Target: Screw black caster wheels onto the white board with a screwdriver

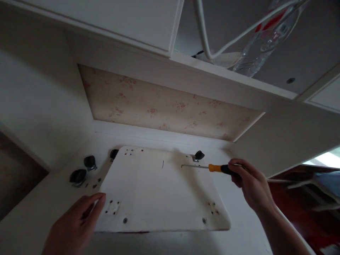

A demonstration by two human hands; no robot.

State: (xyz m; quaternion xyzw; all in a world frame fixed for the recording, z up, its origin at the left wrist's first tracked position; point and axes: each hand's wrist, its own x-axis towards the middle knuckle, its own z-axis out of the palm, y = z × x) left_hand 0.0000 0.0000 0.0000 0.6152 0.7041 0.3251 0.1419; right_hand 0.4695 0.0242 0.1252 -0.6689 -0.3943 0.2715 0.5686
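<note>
A white board (pixel 159 187) with several screw holes lies flat on a white surface. My right hand (pixel 249 186) is closed around a screwdriver (pixel 209 167) with an orange and black handle; its metal shaft points left, with the tip over the board's far right part, near a black caster wheel (pixel 199 154). My left hand (pixel 77 223) rests on the board's near left edge, fingers curled loosely against it and holding nothing I can see.
Two loose black caster wheels (pixel 78 176) (pixel 90 162) lie left of the board, another (pixel 114 153) sits at its far left corner. A floral back panel (pixel 164 106) rises behind. A shelf above carries a plastic bottle (pixel 265 39) and white cable (pixel 204 35).
</note>
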